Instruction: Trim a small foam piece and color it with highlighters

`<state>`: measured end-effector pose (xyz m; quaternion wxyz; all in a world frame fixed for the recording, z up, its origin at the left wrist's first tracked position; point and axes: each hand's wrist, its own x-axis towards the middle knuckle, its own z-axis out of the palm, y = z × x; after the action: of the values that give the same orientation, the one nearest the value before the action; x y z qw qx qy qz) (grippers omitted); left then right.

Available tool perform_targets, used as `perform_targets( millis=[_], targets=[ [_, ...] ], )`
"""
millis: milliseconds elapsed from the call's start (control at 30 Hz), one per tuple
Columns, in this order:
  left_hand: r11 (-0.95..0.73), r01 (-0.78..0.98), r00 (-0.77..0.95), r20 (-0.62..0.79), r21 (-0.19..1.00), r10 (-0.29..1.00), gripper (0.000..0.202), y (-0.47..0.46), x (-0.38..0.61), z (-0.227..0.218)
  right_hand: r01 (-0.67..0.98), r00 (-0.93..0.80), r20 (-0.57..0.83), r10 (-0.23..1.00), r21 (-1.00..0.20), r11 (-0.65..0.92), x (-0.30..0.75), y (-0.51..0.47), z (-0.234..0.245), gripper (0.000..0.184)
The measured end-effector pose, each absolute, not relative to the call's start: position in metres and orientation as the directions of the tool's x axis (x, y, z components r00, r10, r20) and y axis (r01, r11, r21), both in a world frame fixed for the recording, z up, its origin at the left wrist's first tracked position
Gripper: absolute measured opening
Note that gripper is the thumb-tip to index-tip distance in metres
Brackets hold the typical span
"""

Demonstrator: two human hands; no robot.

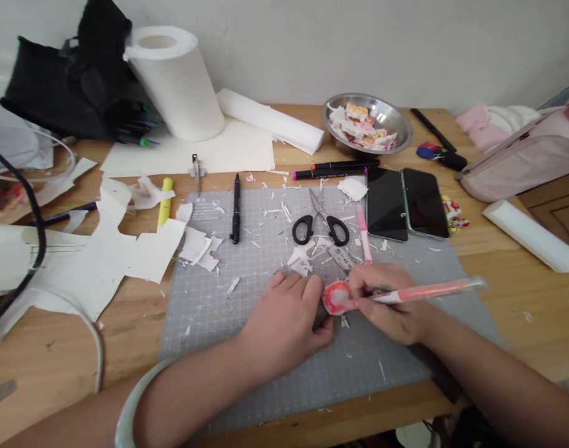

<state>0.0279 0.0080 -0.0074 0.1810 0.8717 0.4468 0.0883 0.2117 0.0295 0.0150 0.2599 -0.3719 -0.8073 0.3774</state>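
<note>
A small round paper cutout, coloured red-orange round its edge and pale in the middle, is over the grey cutting mat. My left hand pinches its left edge between thumb and fingers. In my right hand is an orange-red marker, its tip on the cutout's lower right part and its barrel pointing right. Just beyond my hands lie a metal ruler, partly covered by my right hand, and black-handled scissors with open blades. A pink marker lies beside the ruler.
Paper scraps litter the mat near a black pen. Two phones lie at the right. Behind stand a metal bowl of coloured cutouts and a paper roll. Cut sheets, a yellow marker and cables occupy the left.
</note>
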Motion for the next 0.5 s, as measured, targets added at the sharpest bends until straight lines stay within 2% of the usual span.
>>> perform_targets(
  millis=[200, 500],
  targets=[
    [-0.535, 0.738, 0.598, -0.032, 0.412, 0.801, 0.030, 0.0104, 0.0304, -0.0071, 0.395, -0.584, 0.169, 0.794, -0.795, 0.460, 0.2077, 0.0298, 0.0161, 0.011],
    [-0.529, 0.739, 0.596, -0.040, 0.417, 0.802, 0.018, 0.0090, 0.0311, -0.0049, 0.399, -0.662, 0.093, 0.743, -0.796, 0.455, 0.2134, 0.0312, 0.0144, 0.011]
  ],
)
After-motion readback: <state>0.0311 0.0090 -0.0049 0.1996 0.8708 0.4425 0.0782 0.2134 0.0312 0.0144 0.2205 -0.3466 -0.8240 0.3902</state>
